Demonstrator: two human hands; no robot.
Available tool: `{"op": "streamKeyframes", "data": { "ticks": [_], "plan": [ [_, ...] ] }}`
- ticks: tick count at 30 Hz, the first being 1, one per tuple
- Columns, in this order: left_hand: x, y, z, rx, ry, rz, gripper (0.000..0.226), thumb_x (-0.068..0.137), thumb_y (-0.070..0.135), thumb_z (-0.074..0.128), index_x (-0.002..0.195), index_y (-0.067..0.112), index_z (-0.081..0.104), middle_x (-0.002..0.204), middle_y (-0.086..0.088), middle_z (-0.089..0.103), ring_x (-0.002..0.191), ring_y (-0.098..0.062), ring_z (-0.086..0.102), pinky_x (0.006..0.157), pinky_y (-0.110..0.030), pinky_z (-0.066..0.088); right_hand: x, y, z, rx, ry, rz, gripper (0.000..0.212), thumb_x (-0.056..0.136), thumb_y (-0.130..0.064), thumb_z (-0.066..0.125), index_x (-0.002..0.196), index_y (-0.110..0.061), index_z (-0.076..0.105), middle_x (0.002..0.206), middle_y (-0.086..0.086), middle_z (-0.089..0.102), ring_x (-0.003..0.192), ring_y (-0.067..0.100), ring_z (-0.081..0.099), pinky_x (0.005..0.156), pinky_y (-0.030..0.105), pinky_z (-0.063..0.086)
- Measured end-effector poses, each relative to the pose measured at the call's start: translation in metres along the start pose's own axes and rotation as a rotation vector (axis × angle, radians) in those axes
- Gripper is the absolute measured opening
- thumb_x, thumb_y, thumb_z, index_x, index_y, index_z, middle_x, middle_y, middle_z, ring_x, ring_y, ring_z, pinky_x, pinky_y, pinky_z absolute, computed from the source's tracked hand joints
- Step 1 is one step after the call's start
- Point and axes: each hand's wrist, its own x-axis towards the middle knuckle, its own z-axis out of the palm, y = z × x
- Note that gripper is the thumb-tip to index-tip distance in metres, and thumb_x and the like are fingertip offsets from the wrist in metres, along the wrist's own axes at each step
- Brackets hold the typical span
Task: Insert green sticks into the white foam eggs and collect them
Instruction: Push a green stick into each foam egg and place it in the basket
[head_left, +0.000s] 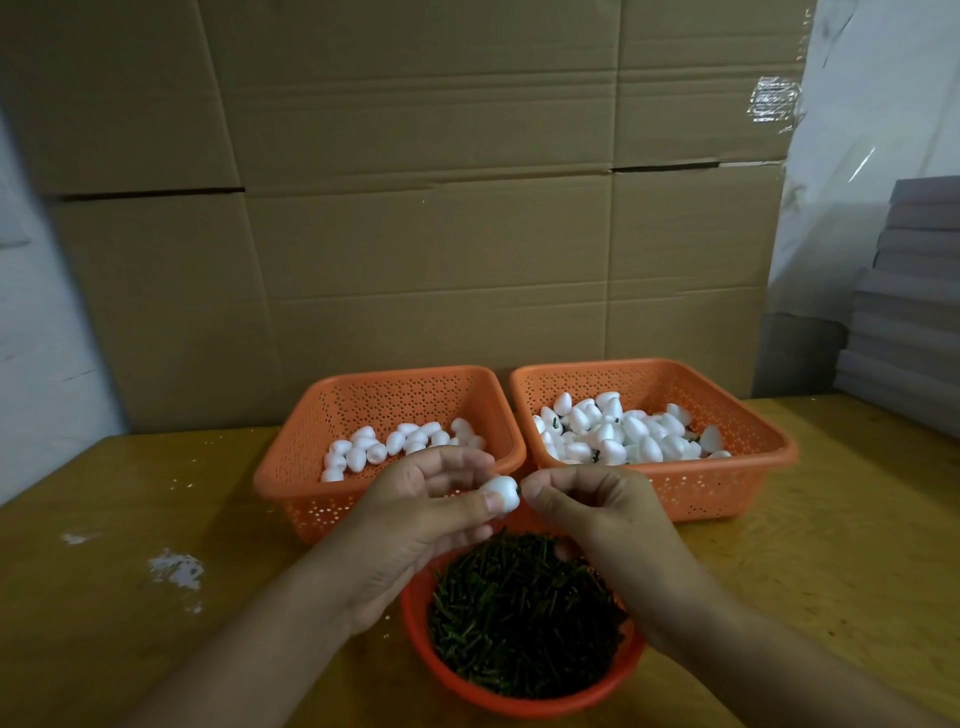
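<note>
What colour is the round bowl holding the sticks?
Orange-red; the round bowl shows best in the head view, near the bottom edge.

Bare tabletop (130, 519) lies open left and right of the round bowl (519, 699) — two orange baskets (291, 467) touching side by side, backed by cardboard (415, 234), block the far side.

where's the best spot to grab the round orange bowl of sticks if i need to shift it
Take the round orange bowl by its near rim, coming from the front edge of the table. The green sticks are heaped close to rim height, so pinch the outer lip rather than reaching inside, and both hands are working above its far side.
</note>
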Motion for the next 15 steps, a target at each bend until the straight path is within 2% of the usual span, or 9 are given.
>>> {"op": "streamKeyframes", "data": {
  "ticks": [5, 10, 15],
  "plan": [
    [0.0005, -0.0005, -0.0001, 0.036, 0.001, -0.004, 0.039, 0.069, 0.016, 0.085, 0.106, 0.015, 0.074, 0.111, -0.008, 0.075, 0.103, -0.021, 0.073, 0.075, -0.024, 0.057, 0.0006, 0.0014, -0.0005, -0.044, 0.018, -0.009, 0.014, 0.093, -0.015, 0.067, 0.086, -0.013, 0.079, 0.084, 0.013, 0.074, 0.069, 0.013, 0.058, 0.056, 0.02, 0.048],
    [0.0, -0.0001, 0.0024, 0.051, 0.04, 0.072, 0.033, 0.069, 0.026, 0.085, 0.101, 0.03, 0.076, 0.113, -0.002, 0.075, 0.105, -0.019, 0.072, 0.075, -0.023, 0.057, 0.0018, -0.0003, -0.0019, -0.053, 0.003, -0.023, 0.013, 0.092, -0.016, 0.067, 0.087, -0.011, 0.079, 0.072, 0.002, 0.07, 0.062, 0.006, 0.057, 0.053, 0.018, 0.047],
    [0.0001, -0.0012, 0.0043, -0.01, 0.078, 0.107, 0.045, 0.07, 0.023, 0.083, 0.113, 0.019, 0.071, 0.115, -0.006, 0.074, 0.106, -0.021, 0.072, 0.077, -0.025, 0.058, 0.0024, -0.001, -0.0026, -0.114, -0.014, 0.012, 0.009, 0.089, -0.016, 0.072, 0.085, -0.013, 0.079, 0.072, 0.005, 0.07, 0.061, 0.011, 0.056, 0.054, 0.02, 0.047]
  ]
}}
